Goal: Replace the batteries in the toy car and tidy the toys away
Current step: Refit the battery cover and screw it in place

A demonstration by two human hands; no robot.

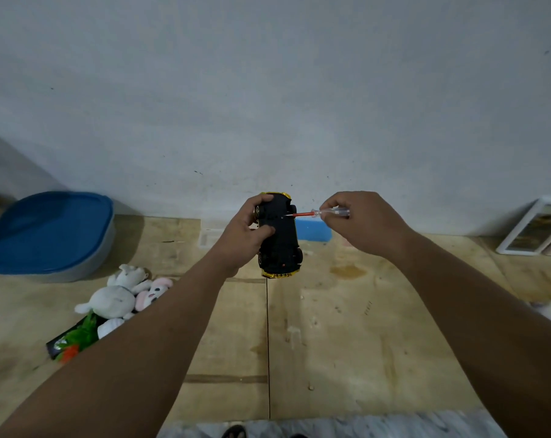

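A toy car (282,245) with a gold body is held in the air with its black underside facing me. My left hand (245,229) grips it from the left, thumb across the underside. My right hand (359,219) pinches a small screwdriver (318,213) with a clear handle and red shaft. Its tip touches the upper part of the car's underside. Several plush toys (125,295) lie on the wooden floor at the lower left.
A blue-lidded grey bin (49,235) stands at the left by the wall. A blue foam block (315,230) and a clear plastic box (209,237) sit behind the car. Picture frames (536,226) lean at the right. A dark packet with green and orange (75,339) lies beside the plush toys.
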